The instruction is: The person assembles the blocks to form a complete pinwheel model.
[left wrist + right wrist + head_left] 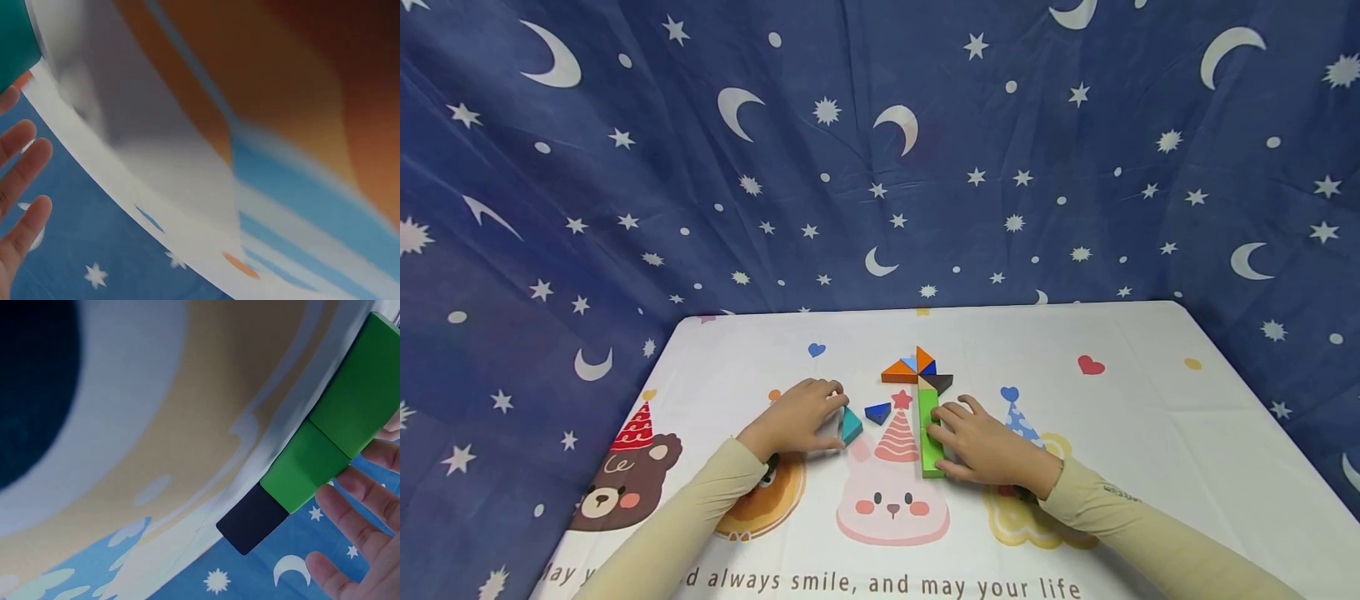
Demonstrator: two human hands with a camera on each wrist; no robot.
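My left hand (pixel 801 417) rests over the cloth with its fingers spread apart. Right by its fingertips lies a teal block (pixel 852 426), seen also at the top left corner of the left wrist view. A loose blue triangular block (pixel 877 413) sits a little to the right. Two green blocks (pixel 928 407) stand end to end as a stem, and the fingers of my right hand (pixel 988 442) touch their right side. Beyond the stem, orange, blue, light blue, tan and dark brown (pixel 939 382) triangular blocks form a pinwheel; the dark one (pixel 252 519) shows past the green.
A white cloth (pixel 1120 450) printed with animals, hearts and lettering covers the table. Behind it and on the left hangs a dark blue curtain (pixel 820 192) with moons and stars. The table's far edge runs a short way behind the pinwheel.
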